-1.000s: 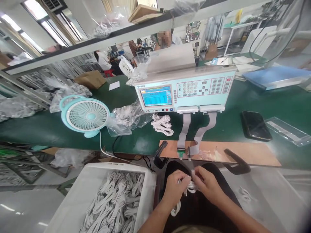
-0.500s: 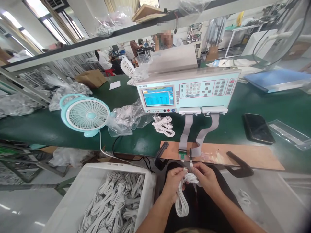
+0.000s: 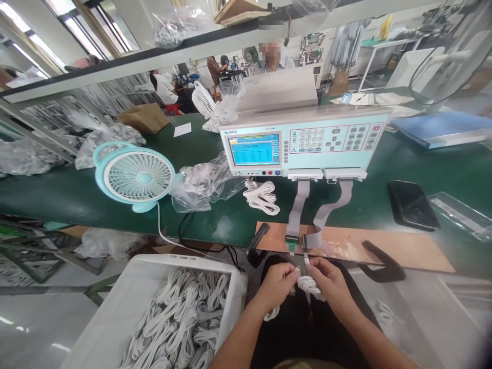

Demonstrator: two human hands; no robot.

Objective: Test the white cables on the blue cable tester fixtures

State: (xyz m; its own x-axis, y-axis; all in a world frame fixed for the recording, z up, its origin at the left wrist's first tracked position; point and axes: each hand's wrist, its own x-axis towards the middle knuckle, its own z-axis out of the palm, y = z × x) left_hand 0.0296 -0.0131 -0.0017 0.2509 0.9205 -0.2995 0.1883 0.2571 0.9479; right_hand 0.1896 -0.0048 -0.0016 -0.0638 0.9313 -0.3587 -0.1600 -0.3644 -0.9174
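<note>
Behind a green bench [image 3: 226,228] bearing a tester [image 3: 303,141], people sit at work. Just off its near edge, a coiled white cable [image 3: 308,285] is held: the left hand [image 3: 280,281] pinches one end, apart from the green adapter [image 3: 292,247]; the right hand [image 3: 328,277] pinches the other, seemingly joined to the black connector [image 3: 305,242]. One end looks done, the other not yet; more coils [image 3: 188,307] lie in the bin [image 3: 240,279].

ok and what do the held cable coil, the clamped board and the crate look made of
Cable coil: probably plastic-sheathed, its strands white, smooth and bent.
Board: likely wood or similar sheet, tan, mostly matte, pale-patched.
Crate: apparently moulded plastic, off-white, with smooth, rounded rim.
</note>
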